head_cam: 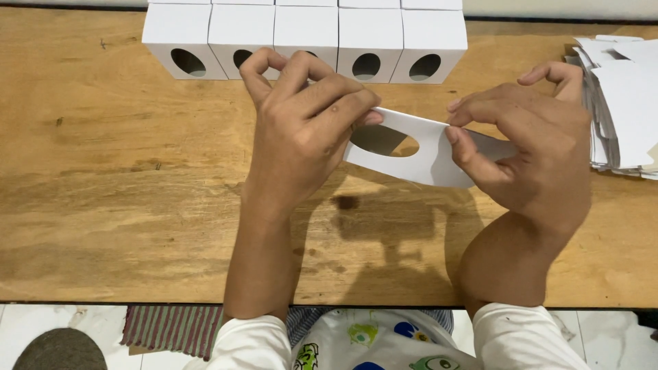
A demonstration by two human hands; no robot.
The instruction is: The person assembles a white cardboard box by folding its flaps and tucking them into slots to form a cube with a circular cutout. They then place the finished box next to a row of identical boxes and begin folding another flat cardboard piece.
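Note:
A flat white cardboard box blank (pixel 428 154) with an oval cut-out is held above the wooden table (pixel 123 185), between both hands. My left hand (pixel 301 130) pinches its left end with thumb and fingers. Its right end is gripped by my right hand (pixel 534 140), thumb on the front face. The blank is tilted, partly folded, and its right part is hidden behind my right hand.
A row of several finished white boxes (pixel 370 41) with oval holes stands along the table's far edge. A stack of flat white blanks (pixel 627 103) lies at the right edge. Below the near table edge are a striped mat (pixel 171 329) and tiled floor.

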